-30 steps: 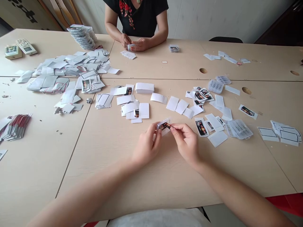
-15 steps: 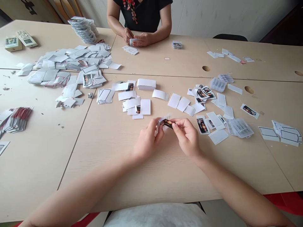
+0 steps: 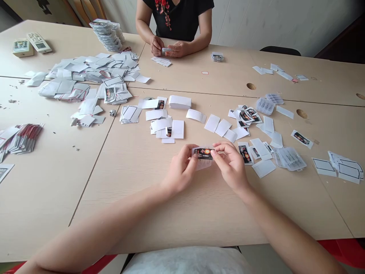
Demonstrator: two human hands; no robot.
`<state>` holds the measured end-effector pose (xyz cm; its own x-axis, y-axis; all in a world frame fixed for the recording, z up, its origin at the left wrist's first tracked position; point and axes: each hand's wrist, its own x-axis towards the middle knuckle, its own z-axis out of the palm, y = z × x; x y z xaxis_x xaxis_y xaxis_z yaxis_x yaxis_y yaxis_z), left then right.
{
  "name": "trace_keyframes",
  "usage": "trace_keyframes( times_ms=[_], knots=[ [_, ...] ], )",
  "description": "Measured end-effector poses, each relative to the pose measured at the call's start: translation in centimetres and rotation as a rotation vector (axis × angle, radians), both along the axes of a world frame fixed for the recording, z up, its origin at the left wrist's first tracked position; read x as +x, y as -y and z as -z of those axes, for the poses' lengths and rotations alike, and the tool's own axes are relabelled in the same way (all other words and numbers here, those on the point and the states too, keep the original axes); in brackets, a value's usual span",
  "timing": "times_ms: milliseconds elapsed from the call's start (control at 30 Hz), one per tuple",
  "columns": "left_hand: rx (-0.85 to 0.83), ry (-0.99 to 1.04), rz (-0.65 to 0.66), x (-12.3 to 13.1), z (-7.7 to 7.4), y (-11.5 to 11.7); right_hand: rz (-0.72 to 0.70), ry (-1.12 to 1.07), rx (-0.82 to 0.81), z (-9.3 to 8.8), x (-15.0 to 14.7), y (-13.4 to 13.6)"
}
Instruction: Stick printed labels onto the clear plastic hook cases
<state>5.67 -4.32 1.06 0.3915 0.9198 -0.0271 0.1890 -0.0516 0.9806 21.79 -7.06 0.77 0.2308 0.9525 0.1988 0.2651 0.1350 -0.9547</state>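
Note:
My left hand [image 3: 181, 171] and my right hand [image 3: 231, 165] meet just above the light wooden table [image 3: 137, 179], both pinching one small clear plastic case with a dark printed label [image 3: 203, 154] held flat between their fingertips. The left fingers grip its left end, the right fingers its right end. Printed label cards [image 3: 244, 153] and blank white cards [image 3: 264, 167] lie just to the right of my right hand. More white cards [image 3: 168, 129] lie beyond my hands.
Another person in a black top sits opposite, both hands [image 3: 168, 47] on a small case. A big heap of white cards [image 3: 85, 76], a stack of finished cases [image 3: 107, 34], clear cases [image 3: 289, 158], red-edged slips [image 3: 19, 139] and two remotes [image 3: 31, 43] lie around.
The case has turned from tilted to lying flat with its label up between my fingertips. The camera has shifted a little, moving everything slightly right in view.

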Motion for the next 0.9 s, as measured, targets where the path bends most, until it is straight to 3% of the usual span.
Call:
trace_keyframes(
  times_ms=[167,333,567,900],
  knots=[
    [-0.078,0.026,0.000,0.3,-0.2,-0.3,-0.013,-0.142,-0.108,-0.3,-0.1,0.0],
    [-0.121,0.022,0.001,0.7,-0.4,-0.2,-0.007,-0.172,-0.115,-0.5,-0.6,0.3],
    [-0.147,0.022,-0.033,1.3,-0.7,0.3,-0.020,-0.023,0.023,-0.6,-1.0,1.0],
    [-0.154,-0.034,-0.013,1.0,-0.9,0.2,0.014,0.171,0.087,-0.8,-0.6,1.2]
  ],
)
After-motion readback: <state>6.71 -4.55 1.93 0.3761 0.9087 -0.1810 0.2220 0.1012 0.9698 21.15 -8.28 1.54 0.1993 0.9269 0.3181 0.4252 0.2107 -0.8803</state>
